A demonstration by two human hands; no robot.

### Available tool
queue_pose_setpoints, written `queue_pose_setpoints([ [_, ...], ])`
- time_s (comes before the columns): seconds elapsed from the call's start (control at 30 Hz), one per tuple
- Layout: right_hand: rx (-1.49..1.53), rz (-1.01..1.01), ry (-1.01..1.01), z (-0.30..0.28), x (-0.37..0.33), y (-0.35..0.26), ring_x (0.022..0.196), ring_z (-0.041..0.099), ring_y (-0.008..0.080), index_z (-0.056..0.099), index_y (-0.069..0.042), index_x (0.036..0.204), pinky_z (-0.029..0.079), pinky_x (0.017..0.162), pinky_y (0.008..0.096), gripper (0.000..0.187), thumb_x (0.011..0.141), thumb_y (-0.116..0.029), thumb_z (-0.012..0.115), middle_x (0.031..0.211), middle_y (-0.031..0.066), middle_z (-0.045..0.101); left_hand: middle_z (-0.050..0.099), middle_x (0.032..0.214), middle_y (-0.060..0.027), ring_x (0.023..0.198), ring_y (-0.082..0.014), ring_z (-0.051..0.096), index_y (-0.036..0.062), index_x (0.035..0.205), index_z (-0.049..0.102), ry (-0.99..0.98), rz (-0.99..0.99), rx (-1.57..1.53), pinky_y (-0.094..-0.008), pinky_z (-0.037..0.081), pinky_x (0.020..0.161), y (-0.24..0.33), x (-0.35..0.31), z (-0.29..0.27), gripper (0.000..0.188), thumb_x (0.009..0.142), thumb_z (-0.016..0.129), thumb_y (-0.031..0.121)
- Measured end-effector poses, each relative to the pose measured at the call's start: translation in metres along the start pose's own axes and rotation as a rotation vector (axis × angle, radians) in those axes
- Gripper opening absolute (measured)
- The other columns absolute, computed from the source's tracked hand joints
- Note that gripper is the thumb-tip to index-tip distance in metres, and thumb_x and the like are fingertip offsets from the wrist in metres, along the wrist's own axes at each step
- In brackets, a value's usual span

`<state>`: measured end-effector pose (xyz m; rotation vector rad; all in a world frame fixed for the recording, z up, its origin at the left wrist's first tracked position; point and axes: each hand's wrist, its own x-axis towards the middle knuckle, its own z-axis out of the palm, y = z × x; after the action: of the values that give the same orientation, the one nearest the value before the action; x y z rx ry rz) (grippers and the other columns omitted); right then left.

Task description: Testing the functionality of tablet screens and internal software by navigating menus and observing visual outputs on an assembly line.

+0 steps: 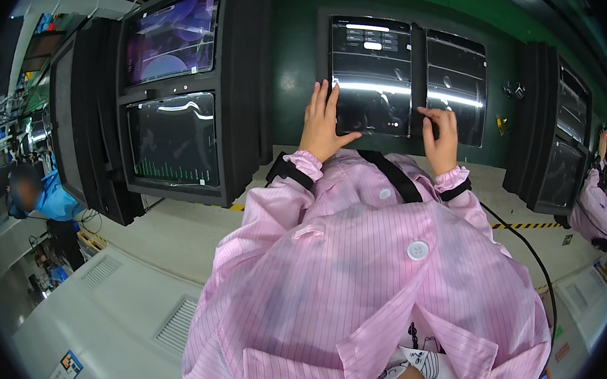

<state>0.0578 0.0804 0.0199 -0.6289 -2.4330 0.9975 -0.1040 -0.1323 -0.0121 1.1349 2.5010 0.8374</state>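
Observation:
A tablet (pixel 371 57) lies in a black foam tray on the green bench, its dark screen showing a small menu near the top. Along the tablet's left edge rests my left hand (pixel 323 126), fingers spread and thumb out by the lower left corner. My right hand (pixel 441 138) is at the tablet's lower right, index finger stretched toward the gap and the other fingers loosely bent. No object shows in either hand. A second tablet (pixel 455 68) with a dark screen lies just right of the first, partly behind my right hand.
To my left, a black foam tray (pixel 244 86) holds one tablet with a purple screen (pixel 171 38) and one showing green bars (pixel 173 143). More trays (pixel 536 126) stand at right. A black cable (pixel 528 242) hangs on my right. People are at both sides.

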Motion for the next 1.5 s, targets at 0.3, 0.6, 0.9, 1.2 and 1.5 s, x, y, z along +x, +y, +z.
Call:
queue_pose_setpoints([
  [0.3, 0.012, 0.112, -0.03, 0.007, 0.014, 0.001, 0.086, 0.053, 0.0248, 0.06, -0.004, 0.104, 0.045, 0.079, 0.0338, 0.021, 0.083, -0.002, 0.058, 0.097, 0.0108, 0.058, 0.019, 0.152, -0.0183, 0.142, -0.0352, 0.016, 0.0047, 0.147, 0.018, 0.003, -0.001, -0.022, -0.0474, 0.024, 0.112, -0.002, 0.001, -0.002, 0.113, 0.062, 0.085, 0.038],
  [0.6, 0.015, 0.089, -0.025, 0.016, 0.018, 0.002, 0.086, 0.053, 0.0197, 0.059, -0.006, 0.108, 0.045, 0.078, 0.0306, 0.023, 0.085, -0.004, 0.059, 0.101, 0.0068, 0.059, 0.022, 0.152, -0.0184, 0.142, -0.0345, 0.016, 0.0016, 0.147, 0.018, -0.014, 0.027, -0.074, -0.0455, 0.023, 0.112, -0.009, 0.0, -0.005, 0.112, 0.063, 0.084, 0.037],
  [0.9, 0.011, 0.009, -0.124, 0.031, 0.034, -0.006, 0.087, 0.054, 0.0303, 0.06, -0.006, 0.114, 0.045, 0.081, 0.0373, 0.032, 0.083, 0.0, 0.055, 0.099, 0.0135, 0.056, 0.024, 0.151, -0.0185, 0.141, -0.0349, 0.019, -0.0007, 0.145, 0.02, -0.002, 0.038, -0.031, -0.0449, 0.023, 0.112, -0.012, 0.002, -0.006, 0.112, 0.063, 0.083, 0.042],
  [1.2, -0.23, -0.181, -0.283, 0.068, 0.069, -0.03, 0.093, 0.052, 0.0291, 0.056, -0.011, 0.124, 0.04, 0.083, 0.038, 0.042, 0.083, -0.003, 0.055, 0.098, 0.0118, 0.057, 0.027, 0.149, -0.0183, 0.14, -0.0354, 0.022, -0.001, 0.145, 0.021, -0.004, 0.036, -0.053, -0.0454, 0.023, 0.112, -0.01, 0.004, -0.007, 0.113, 0.061, 0.084, 0.041],
  [1.5, -0.124, -0.036, -0.02, 0.029, 0.052, 0.0, 0.094, 0.053, 0.0311, 0.06, -0.006, 0.114, 0.043, 0.084, 0.0391, 0.032, 0.084, 0.001, 0.051, 0.1, 0.014, 0.059, 0.025, 0.15, -0.0166, 0.141, -0.0342, 0.02, 0.0004, 0.145, 0.021, -0.01, 0.029, -0.042, -0.0451, 0.022, 0.112, -0.013, 0.001, -0.006, 0.112, 0.062, 0.083, 0.042],
])
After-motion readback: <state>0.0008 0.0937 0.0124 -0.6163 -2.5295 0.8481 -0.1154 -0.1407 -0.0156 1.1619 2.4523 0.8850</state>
